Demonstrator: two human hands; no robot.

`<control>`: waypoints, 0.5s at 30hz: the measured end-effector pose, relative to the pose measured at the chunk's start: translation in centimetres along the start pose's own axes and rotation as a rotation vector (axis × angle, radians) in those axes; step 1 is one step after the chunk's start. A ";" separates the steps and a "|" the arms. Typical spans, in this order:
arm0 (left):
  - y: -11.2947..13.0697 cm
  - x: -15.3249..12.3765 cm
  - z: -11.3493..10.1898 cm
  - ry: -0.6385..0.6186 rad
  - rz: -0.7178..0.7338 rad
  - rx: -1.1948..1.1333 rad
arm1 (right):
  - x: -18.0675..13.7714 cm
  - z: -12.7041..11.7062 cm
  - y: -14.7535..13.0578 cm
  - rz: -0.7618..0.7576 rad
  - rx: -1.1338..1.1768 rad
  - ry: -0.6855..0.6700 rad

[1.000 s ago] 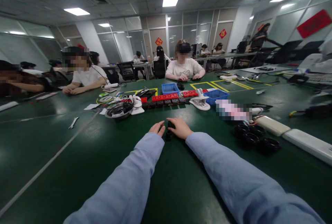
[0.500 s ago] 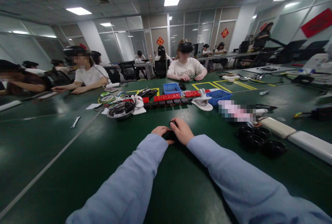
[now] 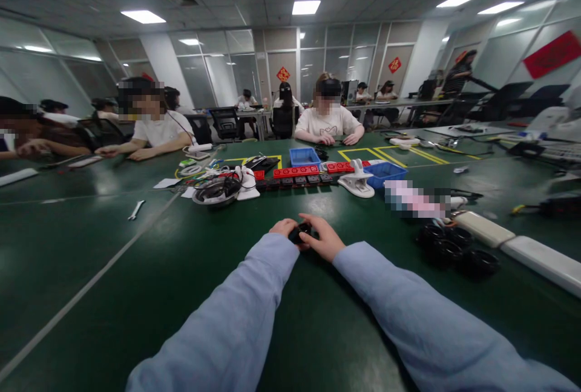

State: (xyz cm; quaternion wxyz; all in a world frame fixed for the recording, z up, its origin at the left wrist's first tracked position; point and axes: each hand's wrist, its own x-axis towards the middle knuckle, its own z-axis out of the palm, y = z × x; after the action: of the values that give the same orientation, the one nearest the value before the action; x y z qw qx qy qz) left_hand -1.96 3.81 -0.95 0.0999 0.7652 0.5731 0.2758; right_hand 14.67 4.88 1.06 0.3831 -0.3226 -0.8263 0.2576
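Both my arms, in light blue sleeves, reach forward over a dark green table (image 3: 136, 271). My left hand (image 3: 285, 228) and my right hand (image 3: 323, 237) meet at the middle of the table and together grip a small black part (image 3: 299, 233) between their fingers. The part is mostly hidden by the fingers, so its shape is unclear. Behind my hands lies a row of red and black blocks (image 3: 295, 175).
Several black rings (image 3: 454, 250) and white bars (image 3: 508, 241) lie at right. A cable bundle (image 3: 218, 189), white clamp (image 3: 356, 181), blue bins (image 3: 385, 173) and a wrench (image 3: 135, 209) lie farther out. Other people sit across and at left.
My hands have closed together on the black part and drawn slightly toward me. The view has tilted a little.
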 end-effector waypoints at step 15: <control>1.8 -0.3 -1.8 -0.039 -0.184 -0.352 | 1.4 -1.8 1.6 0.070 0.020 -0.429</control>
State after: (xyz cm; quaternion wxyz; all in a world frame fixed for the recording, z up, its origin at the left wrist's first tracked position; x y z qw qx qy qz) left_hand -1.47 2.68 1.32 0.2679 0.6856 0.5816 0.3463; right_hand 15.95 7.24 1.67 0.1928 -0.2850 -0.8746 0.3417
